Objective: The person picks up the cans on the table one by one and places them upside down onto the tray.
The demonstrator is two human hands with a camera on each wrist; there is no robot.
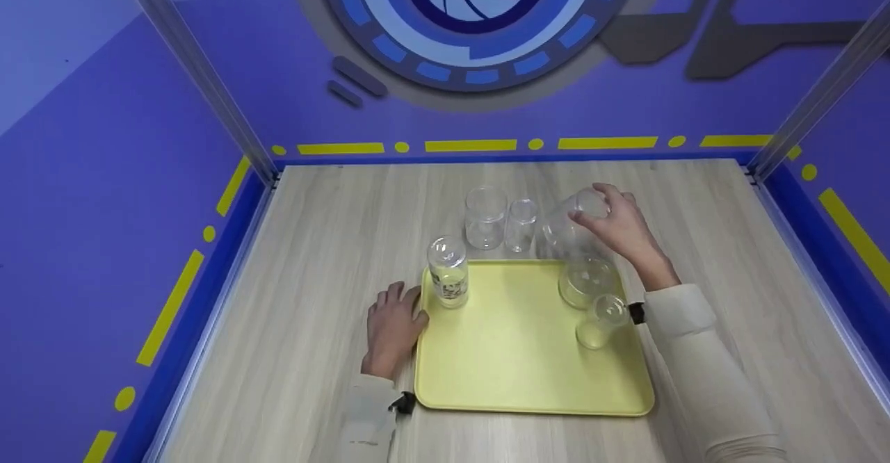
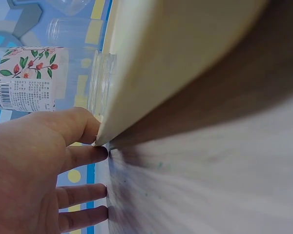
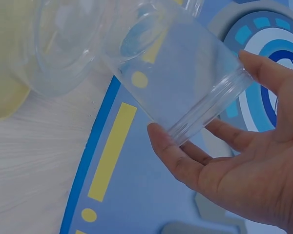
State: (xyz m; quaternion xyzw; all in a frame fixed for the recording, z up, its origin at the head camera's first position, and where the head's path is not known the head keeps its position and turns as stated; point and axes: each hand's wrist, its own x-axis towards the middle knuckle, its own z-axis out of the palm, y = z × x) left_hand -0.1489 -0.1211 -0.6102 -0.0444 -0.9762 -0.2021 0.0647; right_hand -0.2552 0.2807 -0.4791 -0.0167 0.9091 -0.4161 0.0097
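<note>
My right hand grips a wide clear jar near its ridged rim, thumb on one side and fingers on the other. That jar leans to one side behind the yellow tray; the right wrist view shows nothing inside it. My left hand lies at the tray's left edge. In the left wrist view its thumb touches the tray rim, and the other fingers stretch straight down to the tabletop. Close by, a clear jar with a flowered label stands mouth down on the tray.
Near the tray's right edge stand a wide clear jar and a slim clear jar. Behind the tray, another wide jar and another slim jar stand side by side on the wooden tabletop. Blue printed panels enclose the table.
</note>
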